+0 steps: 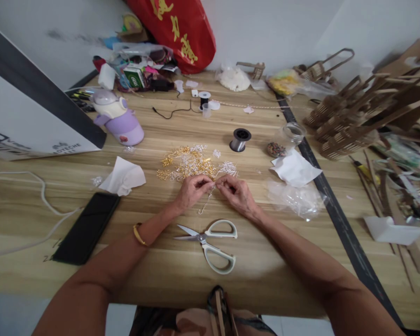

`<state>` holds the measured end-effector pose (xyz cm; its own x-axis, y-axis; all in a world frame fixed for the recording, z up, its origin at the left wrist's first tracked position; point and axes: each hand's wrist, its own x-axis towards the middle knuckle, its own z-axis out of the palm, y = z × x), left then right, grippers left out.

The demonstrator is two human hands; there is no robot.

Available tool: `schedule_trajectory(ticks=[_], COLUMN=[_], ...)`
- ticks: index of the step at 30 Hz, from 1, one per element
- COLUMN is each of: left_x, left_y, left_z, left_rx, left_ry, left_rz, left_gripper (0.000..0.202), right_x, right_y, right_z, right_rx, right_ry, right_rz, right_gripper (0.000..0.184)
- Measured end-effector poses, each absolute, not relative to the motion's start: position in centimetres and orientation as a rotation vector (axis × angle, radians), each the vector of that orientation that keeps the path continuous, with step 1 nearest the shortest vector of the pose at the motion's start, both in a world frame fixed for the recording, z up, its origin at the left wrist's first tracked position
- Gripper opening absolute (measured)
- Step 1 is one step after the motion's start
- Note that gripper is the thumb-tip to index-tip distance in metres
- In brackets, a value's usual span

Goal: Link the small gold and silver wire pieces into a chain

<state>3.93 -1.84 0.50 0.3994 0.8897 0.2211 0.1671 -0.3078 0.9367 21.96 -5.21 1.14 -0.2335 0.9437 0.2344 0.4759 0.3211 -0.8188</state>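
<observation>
My left hand and my right hand meet over the middle of the table, thumbs and forefingers pinched close together. Between the fingertips is a small silver chain, its lower end hanging toward me with a hook or ring at the tip. What exactly each fingertip grips is too small to make out. Just beyond my hands lies a loose pile of gold and silver jewelry findings, with short silver pieces at its right. Scissors with pale handles lie spread nearer to me.
A black phone and crumpled white paper lie to the left, near a purple bottle. A wire spool stands beyond the pile. Rightward are a tipped jar of beads, plastic bags and small woven baskets.
</observation>
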Motion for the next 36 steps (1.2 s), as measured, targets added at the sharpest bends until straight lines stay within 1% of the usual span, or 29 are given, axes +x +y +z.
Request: schedule_trajectory(ticks=[7,13,19,23,30,36], left_x=[3.81,3.84,3.82,3.81,3.94,3.93], left_y=[-1.66,-1.61,-1.32,-1.14,-1.15,-1.15], left_z=[0.32,0.61,0.52,0.37,0.53,0.43], left_rx=[1.719,1.720,1.585,1.503,1.492,1.519], left_ry=[0.933,0.905,0.838,0.828,0.836,0.845], left_rz=[0.939,0.899,0.853,0.839,0.863,0.859], left_gripper=[0.023,0.029,0.031,0.030,0.029,0.029], right_x=[22.13,22.11,22.09,22.10,21.85,21.58], right_y=[-5.19,-5.27,-5.36,-5.18,-5.05,-5.18], right_z=[0.95,0.94,1.03,1.03,1.37,1.17], right_rx=[-1.237,-1.257,-1.248,-1.263,-1.221,-1.263], right_ry=[-1.881,-1.916,-1.918,-1.867,-1.678,-1.705], right_rz=[0.745,0.683,0.677,0.771,1.082,1.022], right_gripper=[0.019,0.020,0.021,0.021,0.027,0.023])
